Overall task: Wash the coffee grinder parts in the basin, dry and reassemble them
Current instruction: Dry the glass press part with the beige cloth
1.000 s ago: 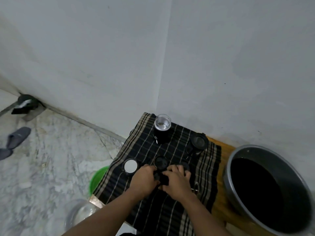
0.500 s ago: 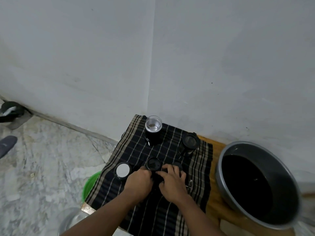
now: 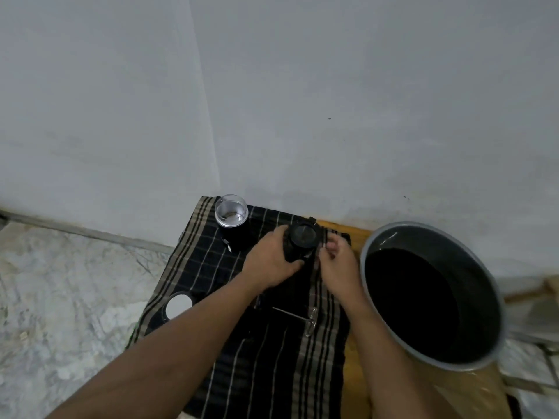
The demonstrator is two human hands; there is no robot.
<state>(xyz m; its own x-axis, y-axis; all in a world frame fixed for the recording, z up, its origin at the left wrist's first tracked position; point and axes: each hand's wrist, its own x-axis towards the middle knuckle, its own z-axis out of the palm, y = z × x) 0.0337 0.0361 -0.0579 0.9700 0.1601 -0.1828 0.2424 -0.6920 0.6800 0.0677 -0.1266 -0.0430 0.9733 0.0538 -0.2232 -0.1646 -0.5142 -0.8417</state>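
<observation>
On a black striped cloth (image 3: 272, 367) lie the grinder parts. My left hand (image 3: 272, 261) grips a black cylindrical grinder body (image 3: 302, 240) standing upright at the cloth's far right. My right hand (image 3: 338, 261) is just right of it, fingers curled near its side; whether it holds a small part I cannot tell. A black cup with a clear top (image 3: 232, 220) stands at the far left of the cloth. A white-topped round lid (image 3: 178, 303) lies at the near left. A thin metal rod with a clip (image 3: 302, 317) lies between my forearms.
A large grey basin (image 3: 496, 303) of dark water sits on the wooden surface (image 3: 360, 373) right of the cloth. Grey walls meet in a corner behind. Marble floor (image 3: 69, 297) lies to the left.
Both hands have moved from the small parts near the cloth's middle to the far right, where my left hand has taken hold of the black grinder body. The camera has shifted left.
</observation>
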